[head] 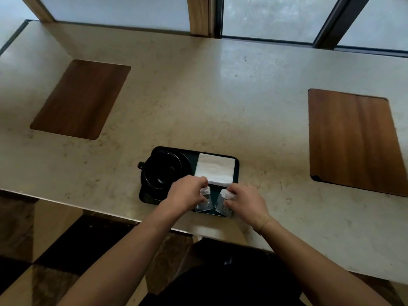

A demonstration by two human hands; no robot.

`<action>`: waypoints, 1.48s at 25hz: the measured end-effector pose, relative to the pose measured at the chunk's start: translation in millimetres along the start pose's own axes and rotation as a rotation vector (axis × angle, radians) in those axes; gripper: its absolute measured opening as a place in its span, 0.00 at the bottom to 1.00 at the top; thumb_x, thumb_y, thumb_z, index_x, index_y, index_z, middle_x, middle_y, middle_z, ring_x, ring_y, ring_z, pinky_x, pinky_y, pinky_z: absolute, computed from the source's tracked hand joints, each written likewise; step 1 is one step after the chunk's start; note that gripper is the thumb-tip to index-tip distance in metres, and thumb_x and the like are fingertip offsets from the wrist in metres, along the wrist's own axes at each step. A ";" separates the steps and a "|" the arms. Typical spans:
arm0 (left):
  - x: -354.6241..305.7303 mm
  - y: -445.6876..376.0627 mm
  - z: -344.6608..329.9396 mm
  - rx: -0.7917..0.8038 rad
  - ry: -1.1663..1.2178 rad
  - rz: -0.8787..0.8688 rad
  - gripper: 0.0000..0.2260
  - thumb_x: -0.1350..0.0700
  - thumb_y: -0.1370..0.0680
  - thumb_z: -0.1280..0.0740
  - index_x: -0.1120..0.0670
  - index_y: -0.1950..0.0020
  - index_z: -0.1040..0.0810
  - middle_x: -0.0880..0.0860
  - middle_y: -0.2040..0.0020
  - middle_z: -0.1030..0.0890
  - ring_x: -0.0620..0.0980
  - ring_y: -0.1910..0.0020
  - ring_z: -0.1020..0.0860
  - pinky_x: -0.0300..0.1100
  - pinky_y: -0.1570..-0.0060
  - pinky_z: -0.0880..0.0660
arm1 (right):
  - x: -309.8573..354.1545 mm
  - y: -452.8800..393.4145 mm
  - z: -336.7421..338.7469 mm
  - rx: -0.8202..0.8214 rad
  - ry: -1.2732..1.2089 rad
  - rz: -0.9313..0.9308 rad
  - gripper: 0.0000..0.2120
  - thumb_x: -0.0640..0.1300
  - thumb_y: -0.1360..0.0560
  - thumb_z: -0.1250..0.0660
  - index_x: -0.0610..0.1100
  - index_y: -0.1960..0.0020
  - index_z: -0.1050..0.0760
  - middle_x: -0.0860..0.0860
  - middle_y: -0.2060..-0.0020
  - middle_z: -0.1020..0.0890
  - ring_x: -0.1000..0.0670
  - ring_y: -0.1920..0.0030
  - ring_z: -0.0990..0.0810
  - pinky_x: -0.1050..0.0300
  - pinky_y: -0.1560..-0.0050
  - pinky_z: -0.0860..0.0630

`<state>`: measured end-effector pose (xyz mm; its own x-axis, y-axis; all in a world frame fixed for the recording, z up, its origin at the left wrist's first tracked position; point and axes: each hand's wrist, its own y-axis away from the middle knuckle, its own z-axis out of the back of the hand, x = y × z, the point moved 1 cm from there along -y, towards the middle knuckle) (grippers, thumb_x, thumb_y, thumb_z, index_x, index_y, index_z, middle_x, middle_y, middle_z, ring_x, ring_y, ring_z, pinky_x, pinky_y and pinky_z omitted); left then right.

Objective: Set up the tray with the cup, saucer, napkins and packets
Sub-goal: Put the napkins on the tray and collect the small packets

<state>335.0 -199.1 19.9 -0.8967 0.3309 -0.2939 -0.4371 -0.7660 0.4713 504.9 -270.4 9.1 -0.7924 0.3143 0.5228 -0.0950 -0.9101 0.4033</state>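
Observation:
A dark rectangular tray (237,167) lies near the counter's front edge. On its left half a black cup (162,171) with its handle pointing left sits on a black saucer (186,161). White folded napkins (215,168) fill the tray's far right part. Two small clear packets with white labels lie side by side on the tray's near right corner. My left hand (187,193) pinches the left packet (205,203). My right hand (244,200) pinches the right packet (224,205).
The tray rests on a beige stone counter (220,107) with a wooden inlay at the left (81,99) and another at the right (353,140). Window frames and a wooden post (198,15) stand behind the counter. The floor shows below the front edge.

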 end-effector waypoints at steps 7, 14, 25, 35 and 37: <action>-4.2 0.0 -12.8 -0.138 -0.243 -0.105 0.13 0.51 0.25 0.33 0.51 0.41 0.26 0.51 0.48 0.20 0.52 0.49 0.26 0.46 0.59 0.26 | 4.9 2.5 -7.3 -0.124 0.299 0.088 0.17 0.51 0.26 0.35 0.52 0.38 0.27 0.53 0.50 0.20 0.48 0.51 0.29 0.55 0.58 0.36; -3.3 -0.1 -14.3 -0.169 -0.284 -0.123 0.14 0.50 0.24 0.33 0.53 0.41 0.25 0.53 0.45 0.25 0.52 0.49 0.28 0.43 0.63 0.31 | 7.4 4.7 -13.7 -0.176 0.376 0.072 0.18 0.54 0.26 0.36 0.51 0.37 0.28 0.52 0.47 0.23 0.49 0.48 0.30 0.56 0.53 0.33; 6.7 26.9 -0.1 -0.297 0.039 -0.076 0.16 0.47 0.24 0.32 0.50 0.38 0.25 0.48 0.45 0.26 0.46 0.50 0.24 0.46 0.56 0.21 | 1.4 13.2 4.8 -0.259 0.242 0.109 0.16 0.55 0.26 0.33 0.53 0.40 0.25 0.54 0.50 0.22 0.51 0.51 0.28 0.56 0.57 0.32; 40.4 67.2 16.4 -0.491 0.204 -0.019 0.11 0.48 0.25 0.31 0.48 0.43 0.21 0.44 0.48 0.23 0.40 0.52 0.25 0.35 0.56 0.24 | -0.1 9.6 26.6 -0.219 0.158 0.266 0.16 0.59 0.26 0.34 0.54 0.41 0.24 0.56 0.51 0.20 0.53 0.52 0.26 0.54 0.53 0.27; 56.9 72.9 21.2 -0.507 0.236 0.013 0.10 0.49 0.25 0.30 0.48 0.44 0.20 0.44 0.49 0.23 0.39 0.53 0.25 0.36 0.55 0.24 | 7.0 4.4 26.9 -0.213 0.158 0.278 0.16 0.59 0.26 0.35 0.55 0.40 0.25 0.57 0.51 0.20 0.53 0.52 0.26 0.53 0.53 0.27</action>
<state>250.7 -224.4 55.1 -0.8364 0.2316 -0.4967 -0.2857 -0.9577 0.0346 515.1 -265.0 34.8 -0.8869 0.0173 0.4617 0.0267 -0.9957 0.0885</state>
